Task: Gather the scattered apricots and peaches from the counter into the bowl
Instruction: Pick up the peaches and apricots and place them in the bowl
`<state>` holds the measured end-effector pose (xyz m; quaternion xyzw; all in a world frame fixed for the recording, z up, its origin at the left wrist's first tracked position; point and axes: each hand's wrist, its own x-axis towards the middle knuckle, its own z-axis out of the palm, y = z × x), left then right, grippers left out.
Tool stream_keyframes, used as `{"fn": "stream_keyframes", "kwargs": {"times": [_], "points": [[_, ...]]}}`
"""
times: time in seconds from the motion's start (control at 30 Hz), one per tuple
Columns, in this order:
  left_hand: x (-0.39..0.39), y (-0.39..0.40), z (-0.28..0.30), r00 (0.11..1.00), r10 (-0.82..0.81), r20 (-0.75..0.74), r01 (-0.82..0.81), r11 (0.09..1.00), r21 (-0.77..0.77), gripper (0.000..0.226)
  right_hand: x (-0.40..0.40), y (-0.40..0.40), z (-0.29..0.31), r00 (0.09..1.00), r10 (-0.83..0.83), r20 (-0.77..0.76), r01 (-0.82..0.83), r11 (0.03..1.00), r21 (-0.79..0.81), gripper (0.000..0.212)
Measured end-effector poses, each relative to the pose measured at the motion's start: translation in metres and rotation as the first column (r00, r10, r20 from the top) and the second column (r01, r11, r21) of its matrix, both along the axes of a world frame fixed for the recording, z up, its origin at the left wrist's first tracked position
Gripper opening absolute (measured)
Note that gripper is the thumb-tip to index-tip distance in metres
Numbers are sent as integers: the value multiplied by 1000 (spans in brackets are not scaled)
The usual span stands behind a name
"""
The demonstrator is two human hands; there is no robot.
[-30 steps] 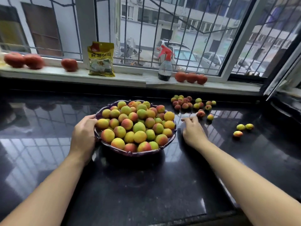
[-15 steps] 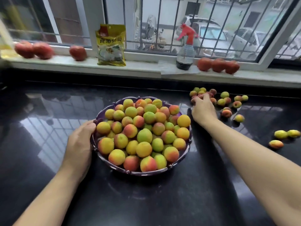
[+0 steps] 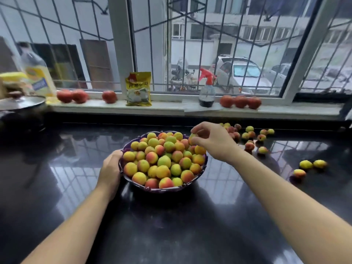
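The right hand (image 3: 211, 139) pinches an apricot (image 3: 192, 139) over the purple bowl (image 3: 125, 149)'s far-right rim, heap directly beneath; the left hand (image 3: 111, 168) grips the near-left rim; loose apricots (image 3: 247, 134) lie farther right.

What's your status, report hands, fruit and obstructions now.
Left hand holds bowl rim. Right hand pinches one fruit over bowl's far edge. Loose fruit on counter at right. Nothing in the way.
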<state>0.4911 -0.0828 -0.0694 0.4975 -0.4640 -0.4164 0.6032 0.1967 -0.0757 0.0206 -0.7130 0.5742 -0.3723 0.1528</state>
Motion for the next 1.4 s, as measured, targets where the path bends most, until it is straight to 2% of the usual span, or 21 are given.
{"fn": "stream_keyframes", "kwargs": {"times": [0.27, 0.47, 0.63, 0.7, 0.73, 0.77, 0.83, 0.87, 0.9, 0.97, 1.0, 1.07, 1.23, 1.33, 1.4], "points": [[7, -7, -8, 1000, 7, -23, -7, 1000, 18, 33, 15, -4, -18, 938, -42, -343, 12, 996, -90, 18], [5, -10, -10, 1000, 23, -17, -23, 999, 25, 32, 14, -10, -27, 952, -73, -296, 15, 981, -194, 17], [5, -13, -12, 999, 1, -41, 0, 999, 35, 33, 11, -17, -31, 952, -45, -304, -19, 979, -204, 19], [7, -14, -14, 998, -13, -68, 15, 999, 31, 39, 5, -18, -32, 966, -21, -257, -45, 968, -249, 20], [8, -14, -15, 997, -17, -74, 19, 999, 29, 41, 0, -19, -31, 984, -21, -178, -35, 950, -309, 19], [8, -14, -15, 997, -19, -74, 20, 1000, 22, 42, -9, -21, -30, 996, -47, -71, 17, 927, -375, 17], [8, -14, -16, 997, -28, -67, 29, 1000, 10, 45, -38, -31, -38, 971, -196, 136, 236, 877, -419, 13], [7, -14, -16, 997, -33, -65, 34, 999, 5, 47, -55, -35, -47, 932, -312, 183, 360, 848, -389, 14], [7, -13, -16, 997, -36, -65, 37, 999, 2, 49, -72, -38, -60, 883, -438, 168, 469, 809, -354, 17], [8, -15, -17, 997, -32, -64, 31, 1000, -2, 46, -102, -42, -91, 799, -602, 3, 588, 779, -217, 28], [8, -15, -17, 998, -26, -64, 26, 1000, -3, 45, -112, -42, -101, 766, -639, -71, 634, 769, -88, 34], [10, -15, -19, 998, -16, -61, 16, 1000, 0, 47, -123, -45, -110, 729, -668, -151, 682, 728, 72, 42], [13, -15, -21, 1000, 3, -21, -4, 1000, -2, 50, -120, -54, -107, 739, -600, -307, 663, 728, 173, 49], [10, -15, -21, 999, 1, -40, -2, 1000, -14, 53, -112, -46, -100, 709, -616, -342, 690, 707, 158, 48], [10, -16, -21, 999, 2, -45, -3, 1000, -28, 53, -107, -41, -97, 704, -628, -333, 692, 712, 119, 37]]}}
